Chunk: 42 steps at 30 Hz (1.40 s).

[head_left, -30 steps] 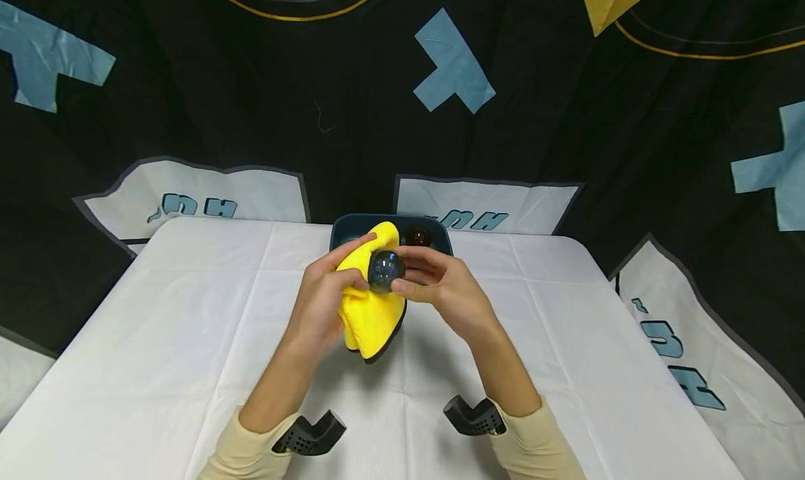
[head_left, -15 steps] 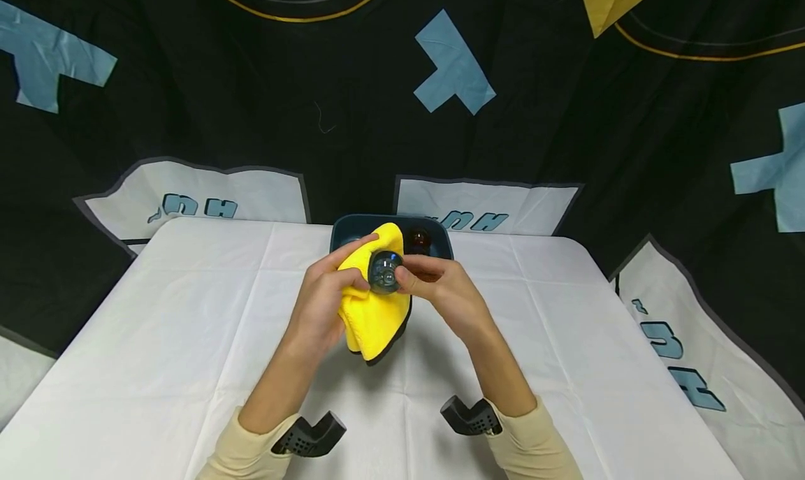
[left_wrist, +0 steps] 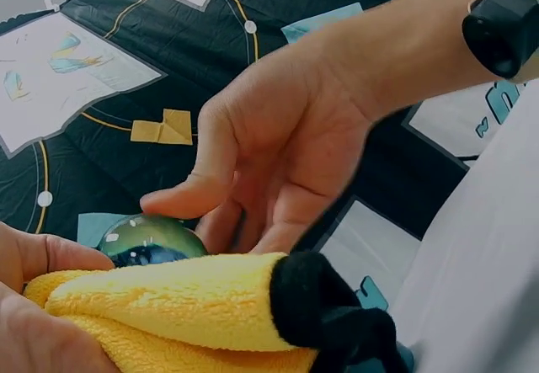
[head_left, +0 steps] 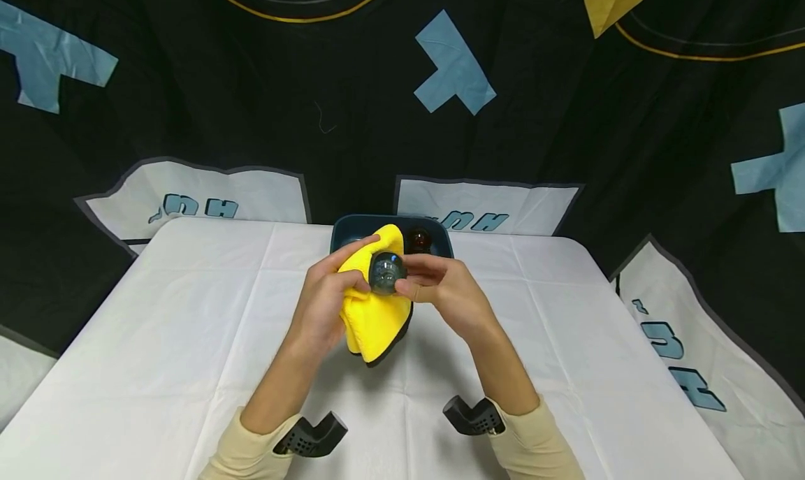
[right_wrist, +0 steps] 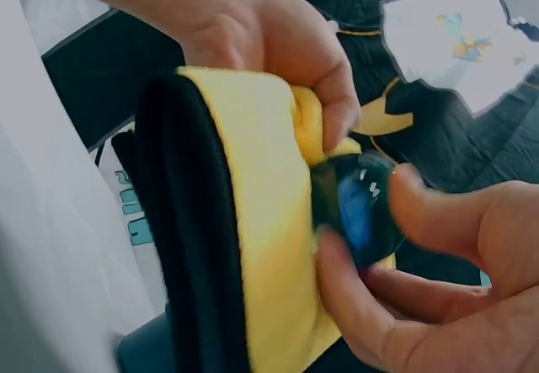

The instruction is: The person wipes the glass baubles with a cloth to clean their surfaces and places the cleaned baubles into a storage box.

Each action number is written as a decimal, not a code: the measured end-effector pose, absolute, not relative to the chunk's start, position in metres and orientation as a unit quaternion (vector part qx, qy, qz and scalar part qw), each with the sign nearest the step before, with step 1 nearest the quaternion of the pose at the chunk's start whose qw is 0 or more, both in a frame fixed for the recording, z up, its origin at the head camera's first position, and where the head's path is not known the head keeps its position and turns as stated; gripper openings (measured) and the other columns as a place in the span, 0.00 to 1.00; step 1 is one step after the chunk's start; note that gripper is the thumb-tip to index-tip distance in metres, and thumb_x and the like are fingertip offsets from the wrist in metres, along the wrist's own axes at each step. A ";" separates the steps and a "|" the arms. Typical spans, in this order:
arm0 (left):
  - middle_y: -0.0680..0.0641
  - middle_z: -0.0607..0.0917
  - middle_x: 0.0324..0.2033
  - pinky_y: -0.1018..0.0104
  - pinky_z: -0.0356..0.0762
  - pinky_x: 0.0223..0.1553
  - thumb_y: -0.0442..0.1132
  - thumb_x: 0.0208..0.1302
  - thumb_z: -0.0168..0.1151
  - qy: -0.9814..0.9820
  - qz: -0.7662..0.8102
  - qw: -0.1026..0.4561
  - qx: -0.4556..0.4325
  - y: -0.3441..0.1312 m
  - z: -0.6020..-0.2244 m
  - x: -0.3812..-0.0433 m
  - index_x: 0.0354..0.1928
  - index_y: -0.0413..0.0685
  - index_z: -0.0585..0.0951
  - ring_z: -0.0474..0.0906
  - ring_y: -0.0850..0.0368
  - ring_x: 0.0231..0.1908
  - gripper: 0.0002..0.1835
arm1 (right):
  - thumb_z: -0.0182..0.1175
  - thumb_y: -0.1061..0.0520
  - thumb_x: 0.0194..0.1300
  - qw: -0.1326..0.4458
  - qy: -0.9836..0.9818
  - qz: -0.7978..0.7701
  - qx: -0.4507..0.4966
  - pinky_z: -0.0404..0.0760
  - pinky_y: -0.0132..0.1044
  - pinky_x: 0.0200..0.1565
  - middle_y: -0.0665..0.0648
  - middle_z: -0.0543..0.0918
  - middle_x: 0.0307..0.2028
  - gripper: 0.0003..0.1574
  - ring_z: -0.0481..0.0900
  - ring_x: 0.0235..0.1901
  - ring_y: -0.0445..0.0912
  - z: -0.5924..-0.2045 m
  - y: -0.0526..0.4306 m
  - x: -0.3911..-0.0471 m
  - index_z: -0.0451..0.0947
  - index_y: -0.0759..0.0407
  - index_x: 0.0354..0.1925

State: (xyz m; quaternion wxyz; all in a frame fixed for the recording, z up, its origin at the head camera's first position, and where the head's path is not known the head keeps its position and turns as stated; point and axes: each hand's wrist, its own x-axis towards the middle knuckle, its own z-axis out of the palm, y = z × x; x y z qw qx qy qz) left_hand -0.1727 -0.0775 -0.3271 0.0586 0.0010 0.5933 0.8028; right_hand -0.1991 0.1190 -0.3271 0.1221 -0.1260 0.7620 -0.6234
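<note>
A dark, glossy glass ball (head_left: 386, 273) sits against a yellow cloth (head_left: 377, 323) that has a black edge. My left hand (head_left: 323, 295) holds the cloth from the left, its thumb lying by the ball. From the right, my right hand (head_left: 443, 291) pinches the ball between thumb and fingers. In the right wrist view, the ball (right_wrist: 358, 205) shows a blue reflection, and the cloth (right_wrist: 269, 196) hangs folded beside it. In the left wrist view, only the ball's greenish top (left_wrist: 147, 231) shows above the cloth (left_wrist: 177, 301).
Behind the hands stands a dark blue tray (head_left: 352, 225), partly hidden by the cloth. A dark reddish-brown ball (head_left: 418, 240) lies in its right part. A white cloth covers the table (head_left: 189, 326), and a black printed curtain (head_left: 283, 117) hangs beyond it.
The right thumb and fingers have shifted over the ball, and its reflections have changed as it turned. The lower cloth has swung slightly right. The left hand has barely moved.
</note>
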 end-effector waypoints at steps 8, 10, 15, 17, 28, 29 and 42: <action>0.46 0.70 0.65 0.58 0.79 0.51 0.26 0.58 0.50 0.588 0.807 0.055 0.008 -0.078 -0.328 -0.174 0.66 0.58 0.79 0.74 0.44 0.56 0.34 | 0.65 0.49 0.68 0.119 0.761 -0.626 -0.123 0.80 0.45 0.61 0.60 0.83 0.55 0.29 0.86 0.48 0.49 -0.329 0.117 -0.202 0.77 0.58 0.63; 0.47 0.70 0.65 0.58 0.79 0.51 0.26 0.58 0.50 0.588 0.807 0.058 0.010 -0.077 -0.330 -0.175 0.66 0.58 0.78 0.74 0.45 0.56 0.34 | 0.66 0.53 0.67 0.105 0.752 -0.639 -0.127 0.80 0.44 0.60 0.61 0.82 0.56 0.27 0.85 0.51 0.50 -0.328 0.115 -0.200 0.76 0.57 0.63; 0.48 0.70 0.65 0.57 0.78 0.52 0.27 0.57 0.51 0.599 0.799 0.054 0.009 -0.076 -0.330 -0.175 0.66 0.60 0.78 0.73 0.45 0.58 0.35 | 0.67 0.63 0.63 0.122 0.730 -0.655 -0.155 0.80 0.43 0.61 0.62 0.79 0.59 0.30 0.81 0.56 0.54 -0.328 0.121 -0.201 0.75 0.58 0.63; 0.49 0.70 0.65 0.57 0.77 0.52 0.27 0.56 0.51 0.605 0.795 0.051 0.007 -0.076 -0.330 -0.175 0.66 0.60 0.78 0.72 0.45 0.58 0.35 | 0.68 0.66 0.60 0.124 0.729 -0.654 -0.158 0.80 0.43 0.60 0.62 0.79 0.60 0.33 0.80 0.56 0.54 -0.329 0.122 -0.202 0.75 0.59 0.64; 0.47 0.70 0.64 0.57 0.78 0.51 0.26 0.56 0.50 0.617 0.785 0.049 0.007 -0.074 -0.331 -0.175 0.65 0.60 0.78 0.73 0.44 0.56 0.35 | 0.61 0.50 0.71 0.152 0.757 -0.625 -0.119 0.81 0.46 0.59 0.64 0.85 0.52 0.27 0.88 0.43 0.52 -0.330 0.120 -0.202 0.77 0.62 0.62; 0.47 0.70 0.65 0.57 0.78 0.51 0.26 0.56 0.50 0.615 0.787 0.049 0.007 -0.074 -0.331 -0.175 0.66 0.59 0.78 0.73 0.44 0.56 0.35 | 0.62 0.51 0.70 0.145 0.758 -0.625 -0.119 0.81 0.46 0.60 0.63 0.85 0.53 0.27 0.88 0.44 0.52 -0.330 0.119 -0.201 0.76 0.61 0.63; 0.49 0.71 0.65 0.58 0.78 0.51 0.27 0.57 0.50 0.609 0.791 0.051 0.011 -0.075 -0.332 -0.174 0.66 0.60 0.78 0.73 0.45 0.57 0.35 | 0.67 0.63 0.63 0.131 0.724 -0.663 -0.141 0.78 0.44 0.63 0.58 0.78 0.63 0.32 0.80 0.59 0.53 -0.329 0.120 -0.201 0.75 0.57 0.66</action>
